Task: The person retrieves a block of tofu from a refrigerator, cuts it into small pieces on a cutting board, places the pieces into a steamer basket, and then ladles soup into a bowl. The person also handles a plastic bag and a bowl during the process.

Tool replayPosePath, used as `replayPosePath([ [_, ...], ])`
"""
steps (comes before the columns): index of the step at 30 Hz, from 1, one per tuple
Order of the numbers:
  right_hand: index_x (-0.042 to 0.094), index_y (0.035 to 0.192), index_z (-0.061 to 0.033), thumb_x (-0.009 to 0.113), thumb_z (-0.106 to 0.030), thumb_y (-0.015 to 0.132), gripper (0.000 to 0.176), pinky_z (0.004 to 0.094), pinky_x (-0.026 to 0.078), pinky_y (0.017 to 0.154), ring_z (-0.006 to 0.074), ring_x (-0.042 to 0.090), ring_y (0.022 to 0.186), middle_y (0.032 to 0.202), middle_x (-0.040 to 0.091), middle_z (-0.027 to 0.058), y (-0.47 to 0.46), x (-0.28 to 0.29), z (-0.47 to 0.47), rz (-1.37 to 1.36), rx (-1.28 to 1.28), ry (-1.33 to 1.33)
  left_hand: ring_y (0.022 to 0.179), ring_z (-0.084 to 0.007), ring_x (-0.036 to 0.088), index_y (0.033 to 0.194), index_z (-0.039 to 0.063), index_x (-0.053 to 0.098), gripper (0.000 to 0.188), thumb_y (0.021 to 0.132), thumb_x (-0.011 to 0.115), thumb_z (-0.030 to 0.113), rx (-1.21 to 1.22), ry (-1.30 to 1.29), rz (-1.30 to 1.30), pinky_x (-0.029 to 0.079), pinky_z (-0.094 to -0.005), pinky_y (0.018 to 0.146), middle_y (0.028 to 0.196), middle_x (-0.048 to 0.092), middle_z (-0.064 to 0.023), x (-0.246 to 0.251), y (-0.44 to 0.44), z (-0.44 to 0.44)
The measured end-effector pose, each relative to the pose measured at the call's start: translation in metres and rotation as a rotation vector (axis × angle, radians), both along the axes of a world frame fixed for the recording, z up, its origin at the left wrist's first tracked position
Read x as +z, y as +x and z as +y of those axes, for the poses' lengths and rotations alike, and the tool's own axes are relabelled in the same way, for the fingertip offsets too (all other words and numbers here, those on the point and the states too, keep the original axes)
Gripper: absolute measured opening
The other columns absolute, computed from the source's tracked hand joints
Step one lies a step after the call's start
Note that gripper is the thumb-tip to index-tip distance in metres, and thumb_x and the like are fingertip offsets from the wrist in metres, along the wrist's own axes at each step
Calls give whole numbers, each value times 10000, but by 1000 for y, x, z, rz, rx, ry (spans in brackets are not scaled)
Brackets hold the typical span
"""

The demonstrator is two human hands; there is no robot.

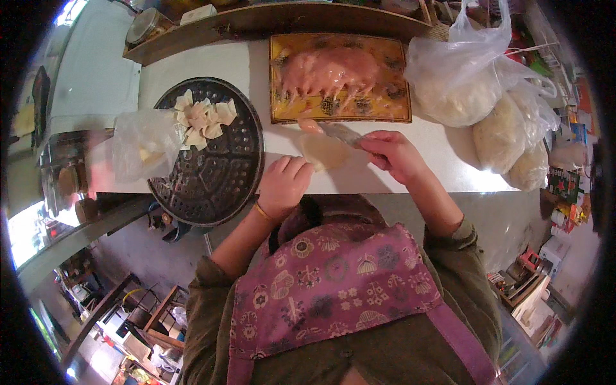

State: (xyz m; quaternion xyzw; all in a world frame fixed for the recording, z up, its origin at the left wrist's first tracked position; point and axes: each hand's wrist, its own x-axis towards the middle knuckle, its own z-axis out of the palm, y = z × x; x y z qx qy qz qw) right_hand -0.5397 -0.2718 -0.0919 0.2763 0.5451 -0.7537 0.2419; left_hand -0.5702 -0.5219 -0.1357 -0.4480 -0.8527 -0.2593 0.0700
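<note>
In my right hand is the handle end of a flat metal spreader, pointing left. A lump of pink paste sits on its tip. The fingertips of my left hand pinch the near left edge of a thin, pale round dough wrapper, below the spreader. Beyond both hands lies a yellow patterned tray bearing a large mound of pink, wet minced paste. To the left, a round black perforated tray carries a pile of pale wrapper pieces.
A clear plastic bag overlaps the black tray's left side, and that tray juts past the table's front edge. Several plastic bags with pale contents stand at right. A wooden ledge with a lidded jar runs along the back.
</note>
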Motion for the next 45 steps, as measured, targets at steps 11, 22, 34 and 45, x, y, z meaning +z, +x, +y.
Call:
replayPosePath([
  [11, 673, 911, -105, 622, -126, 758, 163, 323, 482, 568, 246, 581, 611, 707, 610, 54, 46, -23, 4, 811, 390, 1104, 806, -207, 478, 740, 85, 539, 113, 656, 591, 140, -99, -21, 20, 416, -337, 688, 803, 494, -27, 9, -12, 5],
  [22, 657, 929, -130, 600, -118, 748, 190, 327, 449, 513, 191, 551, 595, 663, 551, 53, 41, -19, 7, 983, 447, 1302, 802, -262, 519, 774, 68, 584, 102, 690, 635, 95, 56, -63, -11, 432, -372, 704, 850, 533, -63, 31, -34, 37],
  [34, 593, 855, 25, 547, -131, 848, 162, 208, 225, 417, 42, 313, 446, 538, 425, -37, 45, 8, -4, -149, -159, -163, 674, -231, 557, 1002, 40, 560, 322, 716, 690, 112, 238, 270, -286, 472, -320, 596, 866, 570, -98, 25, 0, 15],
  [45, 610, 894, 3, 523, -167, 887, 192, 206, 318, 462, 35, 403, 511, 563, 469, -34, 45, 40, -57, 90, 134, 301, 686, -75, 561, 1198, -56, 442, 548, 749, 700, 123, 436, 617, -964, 481, -228, 598, 815, 587, -57, 33, -7, 26],
])
